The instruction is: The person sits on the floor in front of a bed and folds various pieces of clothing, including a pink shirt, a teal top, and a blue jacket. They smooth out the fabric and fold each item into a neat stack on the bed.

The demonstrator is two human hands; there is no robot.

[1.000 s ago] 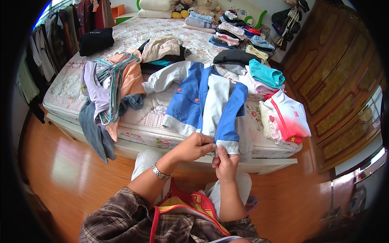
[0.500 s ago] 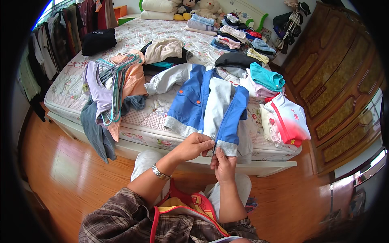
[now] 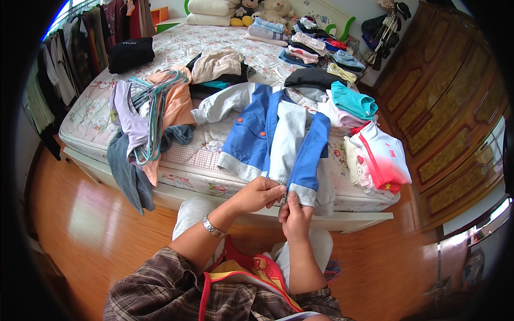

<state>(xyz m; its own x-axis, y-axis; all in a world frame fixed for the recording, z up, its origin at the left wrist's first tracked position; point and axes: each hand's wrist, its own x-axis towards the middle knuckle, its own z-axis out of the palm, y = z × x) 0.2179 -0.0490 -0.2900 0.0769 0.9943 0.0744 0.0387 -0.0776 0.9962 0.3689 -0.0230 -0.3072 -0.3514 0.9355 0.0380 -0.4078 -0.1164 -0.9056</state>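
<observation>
A blue and light grey jacket (image 3: 248,131) with orange buttons lies spread at the bed's front edge, its front parted. At its lower end, my left hand (image 3: 261,194) pinches the front edge near the hem. My right hand (image 3: 295,218) grips the grey hem of the right-hand front panel, thumb on top. Both hands nearly touch, and what lies between the fingertips, perhaps the zip's lower end, is too small to make out. One grey sleeve stretches left across the mattress; the other lies over the jacket's middle.
On the bed (image 3: 176,48), hangers (image 3: 155,115) lie with a lilac top (image 3: 131,120) and jeans (image 3: 128,171) on the left. Folded clothes (image 3: 383,155) sit on the right, with more stacks (image 3: 308,48) behind. A wooden wardrobe (image 3: 444,91) stands at right.
The right front panel and hem have shifted slightly to the right. Both hands stay close together at the jacket's lower edge, almost unmoved.
</observation>
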